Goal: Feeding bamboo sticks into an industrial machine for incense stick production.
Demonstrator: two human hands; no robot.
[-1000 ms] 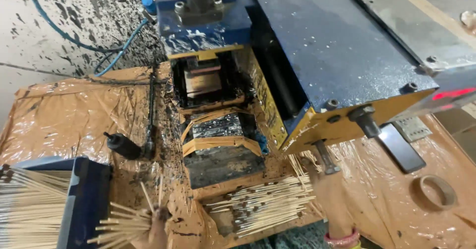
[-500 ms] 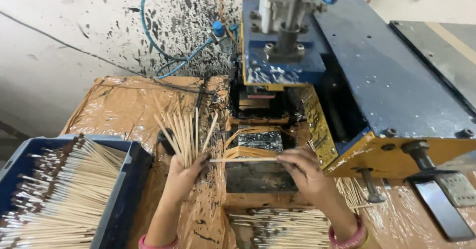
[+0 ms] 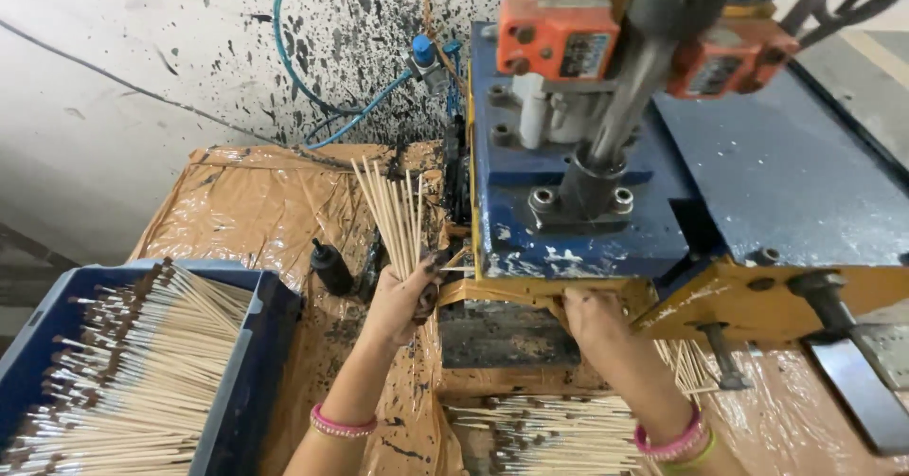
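The left hand (image 3: 402,296) pinches a fanned bundle of thin sticks (image 3: 393,215) upright, just beside the blue press machine (image 3: 587,220). The right hand (image 3: 592,310) reaches under the machine's yellow front edge; its fingers are hidden, so I cannot tell their state. A blue crate (image 3: 256,343) of sticks sits left on the plastic-covered desk (image 3: 246,211); loose sticks (image 3: 540,429) lie below.

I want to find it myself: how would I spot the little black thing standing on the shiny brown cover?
Start at the big blue machine and look left, past the left hand gripping a fan of thin sticks. On the crinkly brown plastic sheet, beside the blue crate, stands a small black cylinder. It is short, dark and stubby, unlike the pale sticks.
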